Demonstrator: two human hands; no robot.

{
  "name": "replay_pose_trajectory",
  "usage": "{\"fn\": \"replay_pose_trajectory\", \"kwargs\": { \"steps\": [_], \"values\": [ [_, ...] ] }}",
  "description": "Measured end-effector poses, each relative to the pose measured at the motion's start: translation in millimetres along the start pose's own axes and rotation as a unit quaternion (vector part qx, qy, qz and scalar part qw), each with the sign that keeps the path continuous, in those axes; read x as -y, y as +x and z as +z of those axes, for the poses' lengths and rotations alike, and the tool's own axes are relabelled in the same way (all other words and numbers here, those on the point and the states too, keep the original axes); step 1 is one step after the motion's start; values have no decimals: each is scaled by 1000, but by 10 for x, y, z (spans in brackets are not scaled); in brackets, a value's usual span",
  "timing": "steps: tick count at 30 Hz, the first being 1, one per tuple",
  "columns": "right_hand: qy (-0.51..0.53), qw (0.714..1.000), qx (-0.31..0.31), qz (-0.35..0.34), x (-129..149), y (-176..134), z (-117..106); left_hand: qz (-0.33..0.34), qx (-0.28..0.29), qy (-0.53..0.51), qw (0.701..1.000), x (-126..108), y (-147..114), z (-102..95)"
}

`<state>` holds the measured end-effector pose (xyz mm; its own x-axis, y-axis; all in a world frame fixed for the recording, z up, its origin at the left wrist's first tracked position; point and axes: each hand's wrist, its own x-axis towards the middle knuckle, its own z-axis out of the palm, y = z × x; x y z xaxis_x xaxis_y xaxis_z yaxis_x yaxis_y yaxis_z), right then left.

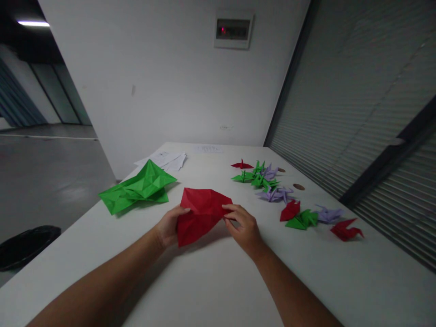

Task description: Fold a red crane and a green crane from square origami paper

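Note:
A creased sheet of red paper (200, 213) is held up between both hands, a little above the white table (211, 290). My left hand (170, 224) grips its left edge, thumb on the near face and the other fingers hidden behind. At the right corner, my right hand (242, 225) pinches the paper between thumb and fingers. Left of the red sheet lie unfolded, creased green paper sheets (143, 186), stacked unevenly and standing up in peaks.
Folded paper cranes in green (260, 179), purple (275, 194) and red (345, 230) lie along the table's right side. White papers (166, 160) rest at the far left. A black-lined bin (27, 247) stands on the floor left. Window blinds (361, 100) border the right edge.

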<state>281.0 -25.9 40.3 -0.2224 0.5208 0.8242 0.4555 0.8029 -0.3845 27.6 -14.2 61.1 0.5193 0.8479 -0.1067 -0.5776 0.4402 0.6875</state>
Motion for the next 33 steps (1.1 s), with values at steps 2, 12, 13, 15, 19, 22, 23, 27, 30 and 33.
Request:
{"fn": "replay_pose_trajectory", "kwargs": {
  "steps": [2,12,13,15,19,22,23,27,30,33],
  "values": [
    [2,1000,4,-1,5,7,-7,7,2,-4,1000,-5,5,-3],
    [16,999,44,0,10,-13,13,-1,12,-5,1000,21,29,-23],
    [16,999,51,3,13,-17,16,-9,15,-6,1000,30,28,-15],
    [14,998,56,9,18,-20,20,-24,22,-10,999,55,25,-9],
    [-5,999,36,10,17,-9,17,-8,63,-1,998,111,17,-39],
    [-33,999,10,15,-3,4,9,5,87,33,996,134,8,-67],
    [-43,999,0,17,-11,7,6,6,91,45,995,137,5,-70],
    [-72,997,-27,25,-38,13,3,14,87,61,994,142,1,-55],
    [-78,996,-28,33,-35,15,3,-6,74,67,995,155,16,-42],
    [-76,996,-19,38,-25,15,0,-22,52,63,996,177,44,-45]
  ]
}}
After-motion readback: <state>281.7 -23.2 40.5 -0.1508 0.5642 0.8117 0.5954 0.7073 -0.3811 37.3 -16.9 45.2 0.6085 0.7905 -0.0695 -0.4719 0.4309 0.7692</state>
